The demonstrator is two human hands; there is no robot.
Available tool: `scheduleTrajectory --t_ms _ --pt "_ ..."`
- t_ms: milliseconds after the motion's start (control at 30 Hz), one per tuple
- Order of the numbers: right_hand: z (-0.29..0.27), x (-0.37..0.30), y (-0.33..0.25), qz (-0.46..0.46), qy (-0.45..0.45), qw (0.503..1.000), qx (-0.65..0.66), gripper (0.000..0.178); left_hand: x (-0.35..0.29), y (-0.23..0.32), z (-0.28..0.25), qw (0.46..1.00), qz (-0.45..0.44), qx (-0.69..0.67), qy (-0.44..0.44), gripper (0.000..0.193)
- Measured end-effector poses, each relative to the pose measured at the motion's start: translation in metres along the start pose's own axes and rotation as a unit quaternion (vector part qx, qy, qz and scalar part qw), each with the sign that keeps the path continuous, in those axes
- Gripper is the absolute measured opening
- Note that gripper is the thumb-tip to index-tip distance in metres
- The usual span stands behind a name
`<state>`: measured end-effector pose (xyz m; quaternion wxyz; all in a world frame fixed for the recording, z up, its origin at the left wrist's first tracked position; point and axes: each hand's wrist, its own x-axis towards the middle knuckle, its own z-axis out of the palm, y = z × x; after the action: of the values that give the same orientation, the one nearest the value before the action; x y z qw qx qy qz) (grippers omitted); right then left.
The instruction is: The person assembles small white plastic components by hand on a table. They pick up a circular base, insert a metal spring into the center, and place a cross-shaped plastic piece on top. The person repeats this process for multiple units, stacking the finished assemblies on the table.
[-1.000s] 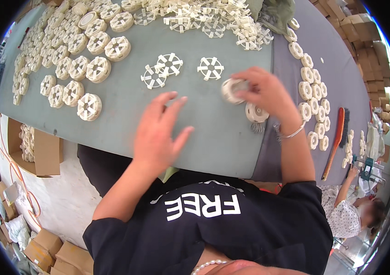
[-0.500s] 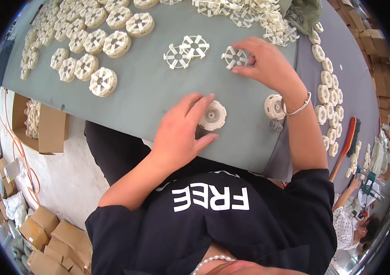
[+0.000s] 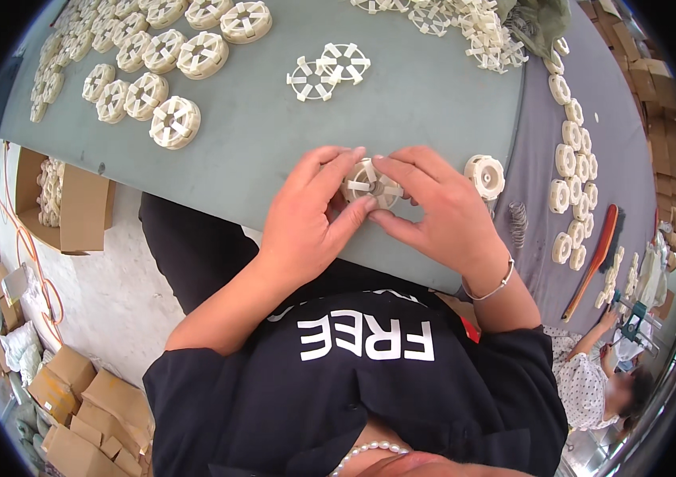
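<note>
Near the table's front edge, my left hand (image 3: 306, 215) has its fingers and thumb closed round the side of a cream round plastic housing (image 3: 386, 199). My right hand (image 3: 443, 208) grips a white spoked plastic ring (image 3: 360, 176), which lies over the top of that housing; whether it is seated cannot be seen. The fingertips of both hands hide parts of the rim. To the right stands another round housing (image 3: 484, 176) with a hollow centre, and beside it lies a coil spring (image 3: 518, 224). Farther off, two loose spoked rings (image 3: 312, 79) overlap each other.
Many housings with spoked tops (image 3: 175, 123) fill the table's far left. A heap of loose rings (image 3: 485, 40) lies at the far right. Round parts (image 3: 565, 159) line the grey cloth near a red-handled brush (image 3: 592, 262). A cardboard box (image 3: 87, 211) stands at left; another person (image 3: 592, 389) works at lower right.
My right hand has brought a spoked ring from farther up the table to the housing at my left hand. The spring's coils inside that housing are now largely covered.
</note>
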<state>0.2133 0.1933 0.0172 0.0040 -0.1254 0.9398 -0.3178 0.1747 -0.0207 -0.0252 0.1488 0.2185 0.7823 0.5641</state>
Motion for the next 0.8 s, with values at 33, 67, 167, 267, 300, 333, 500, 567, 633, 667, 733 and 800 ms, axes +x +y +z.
scheduleTrajectory --t_ms 33,67,167,267,300,333,500,567,633,667,733,800 --pt "0.002 -0.001 -0.001 -0.002 0.005 1.000 -0.007 0.048 0.000 -0.002 0.001 1.000 -0.003 -0.019 0.001 0.048" --pt "0.004 -0.002 -0.002 -0.003 0.011 1.000 -0.014 0.048 0.000 -0.005 0.001 0.999 -0.006 -0.039 0.001 0.048" --pt "0.012 -0.005 -0.003 0.019 0.018 0.999 -0.018 0.050 0.001 -0.013 0.004 0.998 -0.029 -0.058 0.000 0.047" --pt "0.021 -0.009 -0.004 0.042 0.019 0.998 -0.041 0.055 0.003 -0.006 0.004 1.000 -0.030 0.004 -0.005 0.050" --pt "0.020 -0.012 -0.004 0.052 0.021 0.997 -0.059 0.056 0.005 -0.001 0.006 0.999 -0.020 0.031 -0.010 0.052" --pt "0.018 -0.016 -0.004 0.040 0.021 0.998 -0.048 0.059 0.005 0.005 0.007 0.999 -0.002 0.049 -0.022 0.054" --pt "-0.031 -0.046 0.022 0.082 0.084 0.990 -0.076 0.056 -0.002 0.000 -0.014 0.991 -0.016 0.119 -0.057 0.064" --pt "-0.051 -0.061 0.045 0.147 0.110 0.976 -0.119 0.054 0.005 -0.012 -0.035 0.985 -0.078 0.154 0.032 0.064" --pt "-0.060 -0.059 0.057 0.227 0.093 0.963 -0.113 0.052 0.010 -0.017 -0.050 0.948 0.010 0.270 0.167 0.064" --pt "-0.057 -0.057 0.060 0.213 0.086 0.968 -0.103 0.051 0.011 -0.018 -0.054 0.915 0.054 0.324 0.233 0.064" --pt "-0.050 -0.043 0.061 0.178 0.071 0.978 -0.080 0.051 0.011 -0.007 -0.040 0.958 0.055 0.247 0.133 0.071" --pt "-0.041 -0.013 0.049 0.093 -0.015 0.995 -0.032 0.050 0.007 0.003 -0.015 0.970 0.075 0.221 0.075 0.076"
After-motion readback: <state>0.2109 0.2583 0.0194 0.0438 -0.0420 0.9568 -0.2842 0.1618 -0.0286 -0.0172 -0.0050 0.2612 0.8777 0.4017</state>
